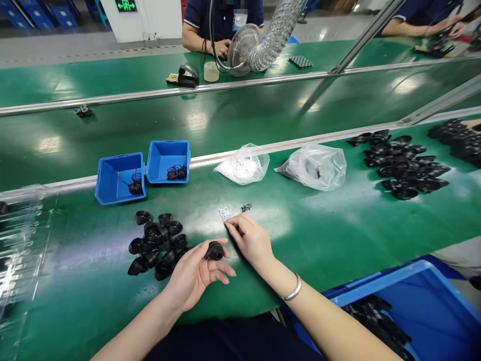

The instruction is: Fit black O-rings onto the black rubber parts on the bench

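Note:
In my left hand point(199, 271) I hold a black round plastic housing point(215, 250), gripped between thumb and fingers with a small hole facing up. My right hand point(251, 239) reaches down to the edge of a scatter of tiny white pieces point(224, 212), its thumb and forefinger pinched together. Whatever lies between those fingertips is too small to make out. Just beyond that hand sits a little heap of tiny black pieces point(246, 207). A pile of black cup-shaped housings point(158, 240) lies to the left of my left hand.
Two blue bins point(120, 193) with coiled black cables stand at the back left. Behind the small pieces lie a plastic bag of white parts point(244, 168) and another clear bag point(317, 168). More black parts point(408, 163) cover the right. A blue crate point(432, 301) sits lower right. Co-workers sit opposite.

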